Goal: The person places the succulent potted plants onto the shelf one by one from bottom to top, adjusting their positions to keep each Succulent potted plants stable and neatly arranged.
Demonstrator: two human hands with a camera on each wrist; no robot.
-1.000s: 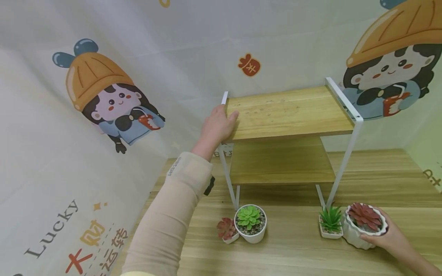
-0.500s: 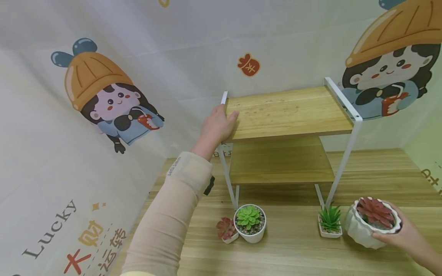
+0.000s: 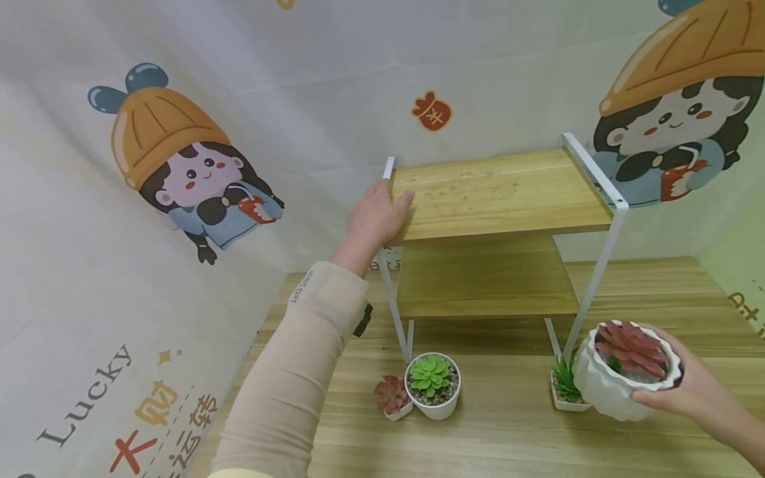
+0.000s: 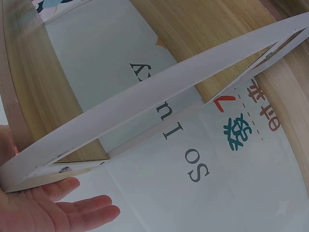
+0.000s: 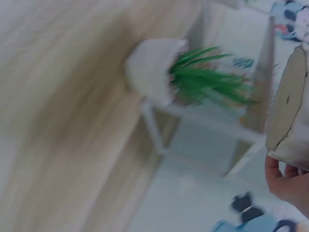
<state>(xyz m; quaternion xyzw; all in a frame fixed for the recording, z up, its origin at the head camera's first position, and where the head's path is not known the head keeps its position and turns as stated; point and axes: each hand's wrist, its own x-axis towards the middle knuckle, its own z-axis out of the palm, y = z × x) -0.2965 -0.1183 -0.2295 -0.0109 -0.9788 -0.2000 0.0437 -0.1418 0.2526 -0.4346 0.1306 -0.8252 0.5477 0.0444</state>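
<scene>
In the head view my right hand (image 3: 696, 392) grips a white fluted pot (image 3: 609, 392) with a red succulent (image 3: 632, 348) in it. The pot is tilted, and the right wrist view shows its bare underside (image 5: 288, 99), off the table. Just left of it, partly covered by it, sits a small square pot with a spiky green plant (image 3: 568, 385). My left hand (image 3: 376, 219) holds the left end of the two-tier wooden shelf (image 3: 502, 192), thumb on the top board. In the left wrist view, the left fingers (image 4: 91, 212) lie outside the white metal frame (image 4: 145, 99).
A round white pot with a green succulent (image 3: 433, 392) and a small red succulent (image 3: 392, 395) stand before the shelf's left leg. The wooden tabletop (image 3: 496, 438) stretches around them. Printed cloth (image 3: 335, 86) hangs behind and at the sides.
My right hand has raised the fluted pot off the table, first shifting right, then up and back left in front of the spiky plant. My left hand stays on the shelf.
</scene>
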